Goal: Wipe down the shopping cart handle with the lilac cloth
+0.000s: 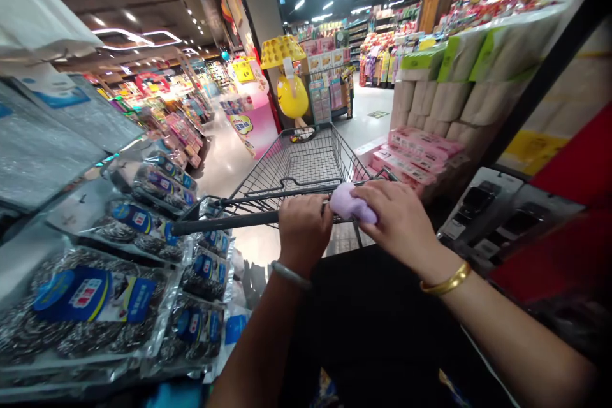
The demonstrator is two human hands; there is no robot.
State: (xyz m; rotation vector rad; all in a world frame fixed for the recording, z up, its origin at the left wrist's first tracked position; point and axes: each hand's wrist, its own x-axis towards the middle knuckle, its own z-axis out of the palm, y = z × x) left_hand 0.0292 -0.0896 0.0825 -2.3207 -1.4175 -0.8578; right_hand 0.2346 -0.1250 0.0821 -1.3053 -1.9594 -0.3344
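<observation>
A grey wire shopping cart [310,166] stands ahead of me, its bare basket mesh showing. Its dark handle [229,223] runs across in front of my body. My left hand [303,229] is closed around this bar, a grey bangle at the wrist. Just right of it, my right hand [394,217], below a gold bangle, is closed over a soft, bunched lilac cloth [351,203] at the bar. The cloth touches or nearly touches my left thumb. Part of the cloth and the bar beneath are hidden by my right fingers.
Bagged dark goods with blue labels [93,293] fill the left shelf close by. Pink boxes [411,153] and stacked paper rolls [440,99] stand to the right. Hanging packs [471,201] are near my right arm. A pillar [261,19] and yellow figure [292,97] stand ahead.
</observation>
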